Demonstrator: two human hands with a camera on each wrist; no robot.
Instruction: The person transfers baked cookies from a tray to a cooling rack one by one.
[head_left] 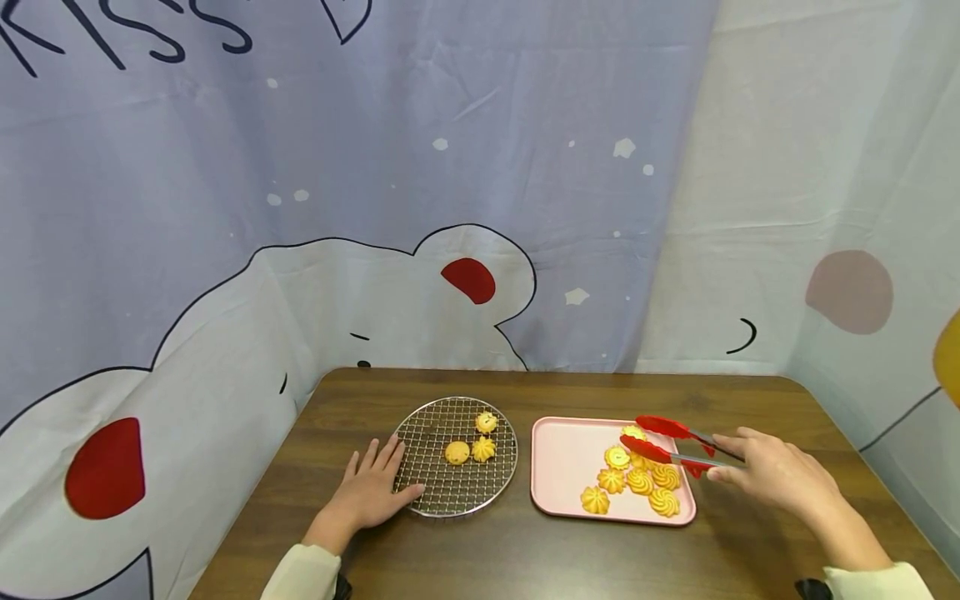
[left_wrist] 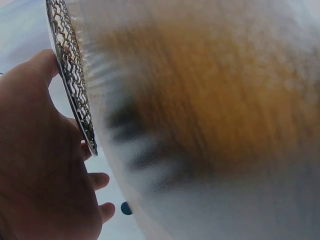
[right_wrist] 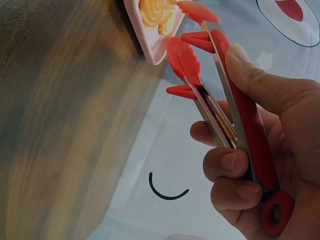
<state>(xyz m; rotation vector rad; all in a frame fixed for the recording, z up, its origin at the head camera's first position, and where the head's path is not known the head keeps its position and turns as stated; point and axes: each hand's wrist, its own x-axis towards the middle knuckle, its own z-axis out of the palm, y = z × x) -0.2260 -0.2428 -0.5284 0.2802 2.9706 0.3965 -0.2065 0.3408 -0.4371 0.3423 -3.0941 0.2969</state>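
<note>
**A:** Head view: your right hand grips red tongs, their tips hanging apart over the pink tray, at about 1 o'clock among the piped cookies. Your left hand lies flat with relaxed fingers, pressing the 8 o'clock rim of the round wire rack, where three cookies sit near 1 o'clock of its middle.

**B:** And the close views?

**A:** Left wrist view: the palm is open, thumb and fingertips along the rack's mesh edge; the rest is blurred. Right wrist view: your thumb and curled fingers hold the tongs mid-handle, tips apart beside the tray corner, nothing seen between them.

**B:** Any advice?

**A:** Probably close gently on one cookie's sides; they look ridged, golden and crumbly, so a hard squeeze could break one. Keep the rack steadied.
</note>
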